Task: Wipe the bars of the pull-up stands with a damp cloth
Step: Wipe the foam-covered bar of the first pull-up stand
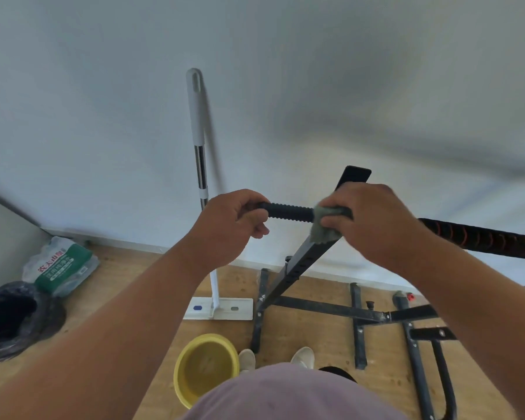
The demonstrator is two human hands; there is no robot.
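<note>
Short ribbed grip bar [288, 211] of the pull-up stand [303, 262] runs roughly left–right across the view, just in front of the person at about chest height. Its free end points left; its right end meets the slanted black upright.

Left hand [228, 225]: fingers curled round the free left end of the grip bar, holding it.
Right hand [367, 222]: clenched round the damp cloth [328, 227], which is wrapped over the bar at its right end, beside the junction with the upright. A flap of cloth hangs below the bar.

Key relation: bare ribbed section lies between the two hands, so the unwiped length lies to the left of the cloth, along the bar's long axis. Judgement: next stroke is a slide of the right hand leftward toward the left hand; the left hand may have to give way at the tip.

A second, longer bar [482, 237] extends off to the right, nearer the right hand.

Yellow basin [205, 365] on the floor [140, 298], below the hands by the feet.
</note>
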